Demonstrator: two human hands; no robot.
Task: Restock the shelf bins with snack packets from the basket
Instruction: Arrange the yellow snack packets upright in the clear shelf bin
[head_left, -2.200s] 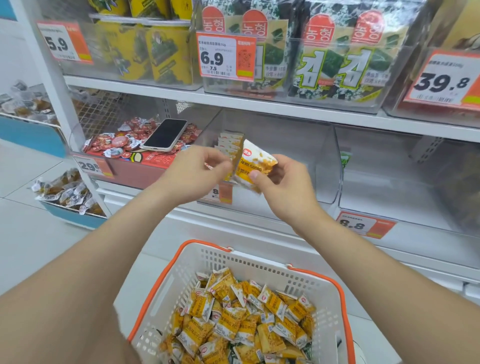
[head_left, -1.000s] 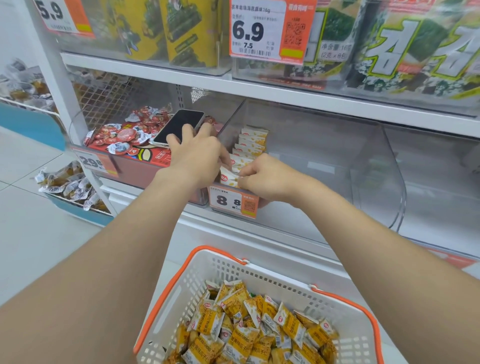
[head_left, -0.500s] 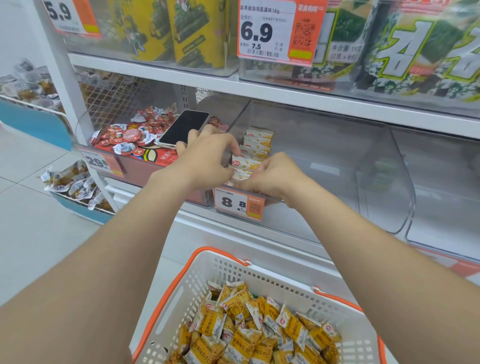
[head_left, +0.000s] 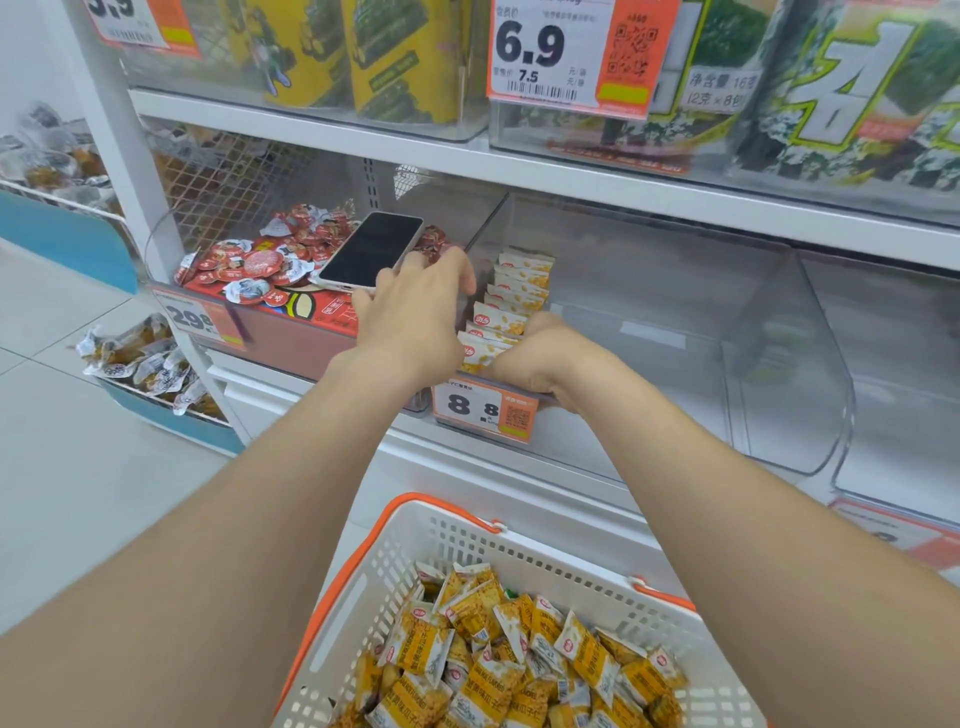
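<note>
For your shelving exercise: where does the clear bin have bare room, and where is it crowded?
Free: bin floor between packet row and right wall. Crowded: front left corner, where left hand and right hand flank the row.

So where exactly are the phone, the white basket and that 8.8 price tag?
phone (head_left: 371, 249): head view, middle of its dark screen.
basket (head_left: 363, 566): head view, its white left wall.
8.8 price tag (head_left: 467, 405): head view, on the printed digits.

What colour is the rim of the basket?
Orange: the rim of the white basket shows best in the head view.
</note>
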